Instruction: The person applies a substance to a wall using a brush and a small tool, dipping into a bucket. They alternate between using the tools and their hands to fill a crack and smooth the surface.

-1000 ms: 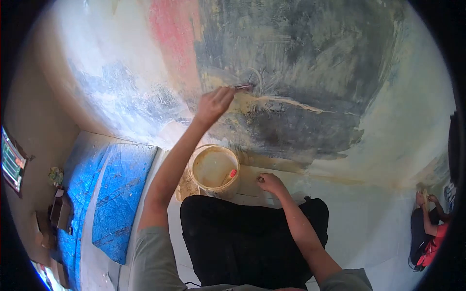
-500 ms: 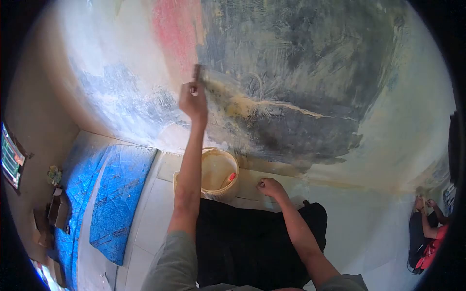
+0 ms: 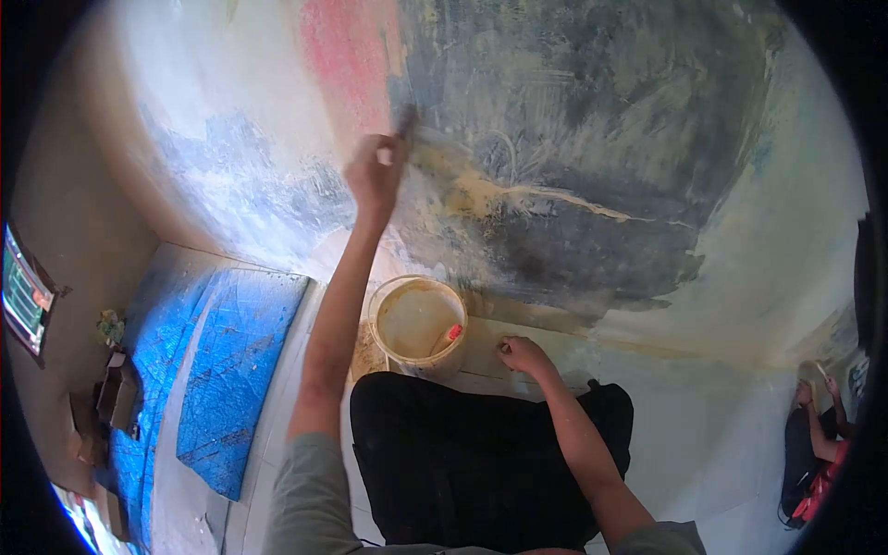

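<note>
My left hand (image 3: 377, 176) is raised at the wall (image 3: 573, 120), its fingers closed around a small dark tool (image 3: 408, 120). Motion smears the tool, so its exact kind does not show; its end lies at or close to the dark painted area. Lower down, my right hand (image 3: 524, 355) is held low over the floor with its fingers curled together; what is in them, if anything, I cannot make out. Between my arms stands a cream bucket (image 3: 375, 324) with cloudy liquid, and a red-ended item (image 3: 454, 333) leans inside its rim.
Blue sheeting (image 3: 231, 379) covers something low on the left, beside cardboard boxes (image 3: 117, 393). Pale floor tiles (image 3: 684, 435) stretch to the right, where another person (image 3: 814, 444) sits near the wall. Black cloth (image 3: 481, 453) covers my lap.
My left hand has turned, and the tool's end has swung up and to the right along the wall. The view has shifted slightly. My right hand stays curled in about the same place.
</note>
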`<state>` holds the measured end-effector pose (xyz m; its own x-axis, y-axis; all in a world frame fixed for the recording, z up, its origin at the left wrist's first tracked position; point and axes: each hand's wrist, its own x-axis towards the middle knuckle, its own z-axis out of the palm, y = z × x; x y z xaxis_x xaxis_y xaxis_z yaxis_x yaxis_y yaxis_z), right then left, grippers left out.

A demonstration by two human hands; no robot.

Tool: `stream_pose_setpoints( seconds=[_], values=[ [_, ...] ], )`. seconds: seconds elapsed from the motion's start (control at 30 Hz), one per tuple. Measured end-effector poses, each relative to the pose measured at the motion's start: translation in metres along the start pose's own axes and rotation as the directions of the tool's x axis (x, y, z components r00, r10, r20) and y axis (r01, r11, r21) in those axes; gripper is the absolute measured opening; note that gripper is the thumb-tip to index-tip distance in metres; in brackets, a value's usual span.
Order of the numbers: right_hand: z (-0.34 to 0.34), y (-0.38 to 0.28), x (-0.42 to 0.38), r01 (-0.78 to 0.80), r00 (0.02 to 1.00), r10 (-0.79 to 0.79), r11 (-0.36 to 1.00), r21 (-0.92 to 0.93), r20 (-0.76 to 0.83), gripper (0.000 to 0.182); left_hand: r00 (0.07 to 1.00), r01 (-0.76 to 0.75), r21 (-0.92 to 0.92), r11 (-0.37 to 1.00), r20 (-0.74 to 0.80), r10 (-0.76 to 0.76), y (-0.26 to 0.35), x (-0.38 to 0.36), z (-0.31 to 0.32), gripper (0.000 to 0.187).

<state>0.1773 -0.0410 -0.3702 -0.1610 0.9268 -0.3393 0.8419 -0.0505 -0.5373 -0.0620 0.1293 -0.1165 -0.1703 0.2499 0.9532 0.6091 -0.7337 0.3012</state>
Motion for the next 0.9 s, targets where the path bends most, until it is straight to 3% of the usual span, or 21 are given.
stream_pose_setpoints(
  seconds=[0.03, 0.07, 0.13, 0.17, 0.2, 0.27, 0.33, 0.4, 0.43, 0.47, 0.53, 0.57, 0.6, 0.67, 0.7, 0.73, 0.8, 0.83, 0.87, 0.9],
  values=[
    [-0.001, 0.0, -0.003, -0.036, 0.999, 0.036, 0.999, 0.028, 0.023, 0.036, 0.991, 0.067, 0.08, 0.995, -0.117, -0.058, 0.001, 0.006, 0.001, 0.009],
    [-0.003, -0.001, -0.005, -0.068, 0.997, 0.066, 0.996, 0.053, 0.044, 0.035, 0.991, 0.069, 0.071, 0.995, -0.115, -0.06, 0.008, 0.0, 0.008, 0.009],
    [0.004, 0.011, 0.005, -0.009, 1.0, 0.009, 1.0, -0.004, -0.019, 0.034, 0.979, -0.194, -0.009, 0.981, -0.064, 0.193, 0.022, -0.021, 0.023, 0.01],
    [0.012, 0.017, 0.01, 0.051, 0.996, -0.054, 0.997, -0.056, -0.067, 0.034, 0.94, -0.292, -0.015, 0.956, 0.183, 0.29, 0.02, -0.037, 0.024, 0.012],
    [0.012, 0.013, 0.009, 0.056, 0.996, -0.059, 0.997, -0.058, -0.06, 0.034, 0.901, -0.356, 0.021, 0.934, 0.272, 0.338, 0.029, -0.036, 0.015, 0.014],
    [0.007, 0.012, 0.004, 0.059, 0.997, -0.055, 0.995, 0.079, -0.049, 0.032, 0.988, -0.146, 0.013, 0.989, 0.047, 0.145, 0.024, -0.022, 0.013, 0.014],
    [0.008, 0.015, 0.002, 0.036, 0.998, -0.032, 0.996, 0.076, -0.052, 0.032, 0.996, 0.021, 0.055, 0.998, -0.086, -0.016, 0.024, -0.015, 0.013, 0.012],
    [0.008, 0.016, 0.008, 0.031, 0.998, -0.028, 0.998, 0.051, -0.052, 0.031, 0.966, -0.226, 0.05, 0.973, 0.141, 0.217, 0.034, -0.036, 0.022, 0.011],
    [0.009, 0.017, 0.011, 0.029, 0.999, -0.029, 0.999, 0.014, -0.042, 0.034, 0.869, -0.411, -0.004, 0.912, 0.299, 0.393, 0.04, -0.043, 0.02, 0.008],
    [0.012, 0.019, 0.013, 0.027, 0.999, -0.028, 0.999, -0.021, -0.031, 0.038, 0.87, -0.411, 0.0, 0.912, 0.3, 0.392, 0.038, -0.04, 0.018, 0.008],
    [-0.001, 0.004, -0.001, -0.012, 1.0, 0.011, 0.998, 0.054, 0.003, 0.038, 0.982, -0.185, 0.003, 0.983, 0.039, 0.184, 0.029, -0.028, 0.019, 0.009],
    [-0.005, -0.002, -0.008, -0.053, 0.998, 0.049, 0.99, 0.133, 0.037, 0.039, 0.998, 0.016, 0.033, 0.999, -0.062, -0.014, 0.024, -0.022, 0.019, 0.01],
    [0.001, 0.001, -0.006, -0.056, 0.998, 0.051, 0.988, 0.146, 0.036, 0.039, 0.999, 0.01, 0.029, 1.0, -0.05, -0.009, 0.026, -0.029, 0.024, 0.01],
    [0.005, 0.009, 0.004, -0.025, 1.0, 0.025, 0.998, -0.065, 0.006, 0.04, 0.976, -0.193, 0.065, 0.979, 0.12, 0.184, 0.033, -0.053, 0.037, 0.011],
    [0.004, 0.01, 0.005, -0.023, 1.0, 0.023, 0.997, -0.074, 0.006, 0.04, 0.915, -0.331, 0.025, 0.943, 0.255, 0.314, 0.061, -0.049, 0.024, 0.011],
    [0.004, 0.009, 0.003, 0.0, 1.0, 0.0, 1.0, -0.019, 0.005, 0.04, 0.917, -0.327, 0.027, 0.945, 0.251, 0.31, 0.056, -0.046, 0.023, 0.011],
    [-0.003, 0.006, -0.003, 0.016, 1.0, -0.016, 0.999, 0.05, -0.01, 0.041, 0.992, -0.125, -0.053, 0.991, 0.0, 0.126, 0.04, -0.032, 0.023, 0.012],
    [-0.012, -0.003, -0.01, -0.056, 0.998, 0.054, 0.997, 0.058, 0.044, 0.041, 0.997, 0.043, 0.048, 0.998, -0.068, -0.04, 0.036, -0.026, 0.022, 0.012],
    [-0.014, -0.009, -0.015, -0.125, 0.987, 0.118, 0.99, 0.06, 0.105, 0.042, 0.998, 0.036, 0.046, 0.998, -0.055, -0.033, 0.039, -0.032, 0.025, 0.012],
    [-0.007, -0.005, -0.01, -0.12, 0.988, 0.113, 0.991, 0.06, 0.105, 0.042, 0.997, -0.08, 0.053, 0.995, 0.026, 0.079, 0.043, -0.042, 0.027, 0.011]
  ],
)
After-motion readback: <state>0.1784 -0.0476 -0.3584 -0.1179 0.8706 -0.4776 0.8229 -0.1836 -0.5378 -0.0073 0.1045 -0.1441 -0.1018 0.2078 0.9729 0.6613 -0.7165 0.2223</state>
